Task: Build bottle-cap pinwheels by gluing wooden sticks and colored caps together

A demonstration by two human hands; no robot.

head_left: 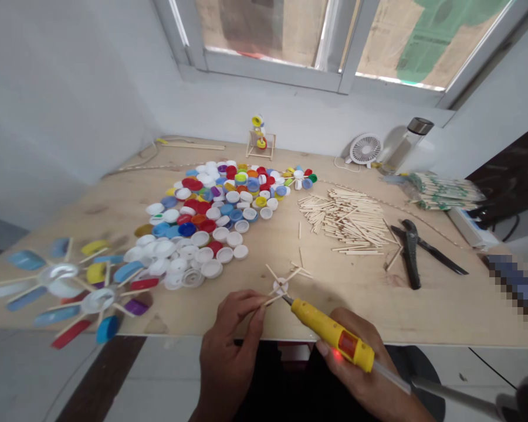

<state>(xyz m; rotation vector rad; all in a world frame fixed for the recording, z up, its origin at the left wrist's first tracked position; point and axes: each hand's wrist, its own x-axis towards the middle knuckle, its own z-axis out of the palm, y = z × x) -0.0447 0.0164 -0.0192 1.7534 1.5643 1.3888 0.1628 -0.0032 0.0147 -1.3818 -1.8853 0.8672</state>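
My right hand point(367, 351) is wrapped round a yellow hot glue gun point(325, 325); a clear glue stick point(391, 376) juts out of its back end and a red light glows on its side. The gun's tip rests at a small white bottle cap point(280, 286) near the table's front edge. Several thin wooden sticks radiate from this cap. Between thumb and forefinger, my left hand point(237, 334) pinches a wooden stick point(273, 300) whose far end meets the cap. Whether the tip touches the cap or the stick is hard to tell.
Loose bottle caps point(206, 225) cover the middle left, beside two cap-and-stick wheels point(99, 300). A pile of wooden sticks point(347, 220) and black-handled pliers point(410, 252) lie right. Behind stand a small stick frame point(260, 146), a white fan point(366, 149) and a bottle point(407, 146).
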